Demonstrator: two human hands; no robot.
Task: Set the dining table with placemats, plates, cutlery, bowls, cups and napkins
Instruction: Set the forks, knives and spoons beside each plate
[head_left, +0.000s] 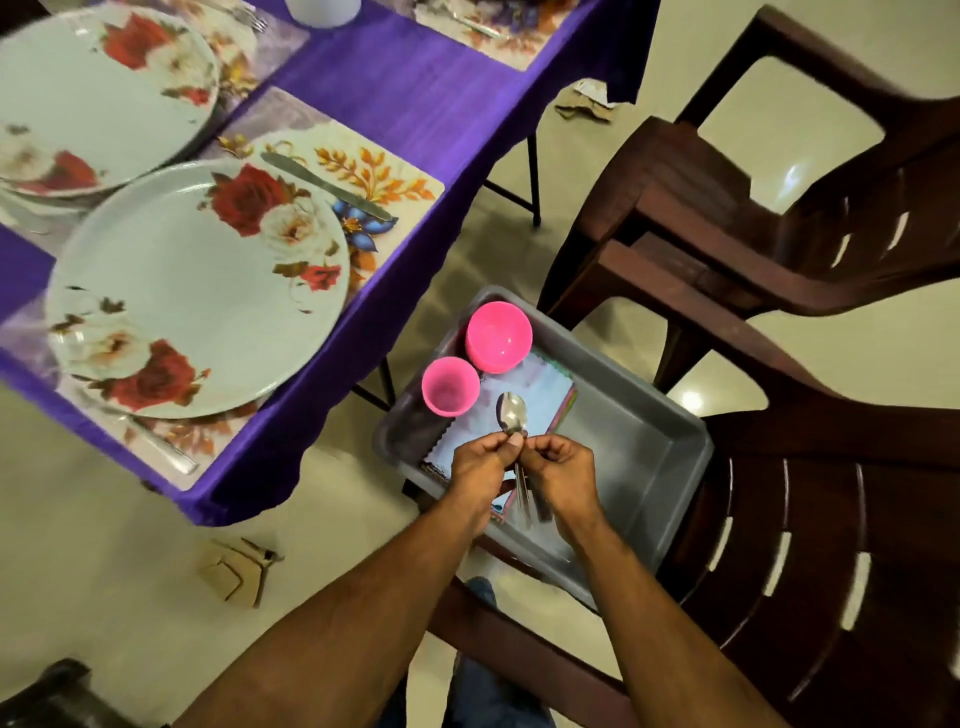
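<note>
Both my hands meet over a grey tub (670, 431) on a brown chair. My left hand (480, 467) pinches the neck of a steel spoon (511, 413), bowl pointing up. My right hand (563, 475) grips a bunch of cutlery handles (525, 496) hanging down between the hands. In the tub stand a pink bowl (500, 335) and a pink cup (450, 387) on folded napkins (540, 402). On the purple table a floral plate (197, 291) lies on a placemat (410, 182) with a knife (324, 184) to its right.
A second floral plate (98, 88) sits further left on the table, and a fork (166, 449) lies at the near placemat edge. Two brown plastic chairs (779, 208) stand on the right. Cardboard scraps (236, 571) lie on the tiled floor.
</note>
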